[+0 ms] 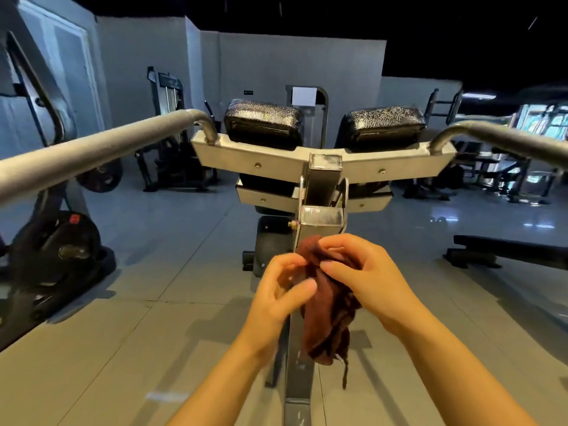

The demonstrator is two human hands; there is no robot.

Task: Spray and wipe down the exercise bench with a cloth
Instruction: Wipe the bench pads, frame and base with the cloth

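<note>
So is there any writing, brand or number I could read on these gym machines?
None can be read.
Red label on the weight plate at the left: blurred, unreadable.
Small dark sign on the far wall: too small to read.
White sheet on the machine behind the pads: shows blank.
The two black pads and the dark red cloth carry no visible text.

floor (172, 241): grey, smooth tiles
weight plates (55, 250): black and round, on a rack at the left
flat bench (507, 250): dark and low, on the right
gym machine (172, 130): black, near the back wall
wall (295, 66): pale grey
door (64, 66): pale, far left
window (541, 121): bright, far right
</note>
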